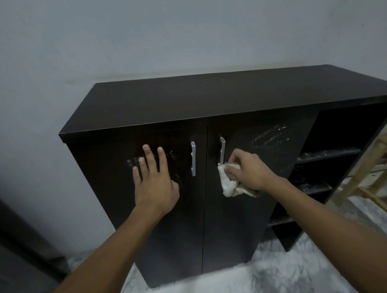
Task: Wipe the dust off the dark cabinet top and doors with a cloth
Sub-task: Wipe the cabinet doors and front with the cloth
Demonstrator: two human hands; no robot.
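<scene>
On the cabinet (207, 95) doors, left hand (155, 185) flat, right hand (248, 170) clutching cloth (230, 185).

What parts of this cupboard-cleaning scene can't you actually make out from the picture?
- Head view: the cabinet interior is hidden behind both shut doors.
- The door area under the left hand and under the cloth held by the right hand is covered.
- The open shelves are too dark and glary to tell what lies on them.
- The wooden frame is cut off by the right edge.
- The dark object at lower left is cut off and blurred.
</scene>
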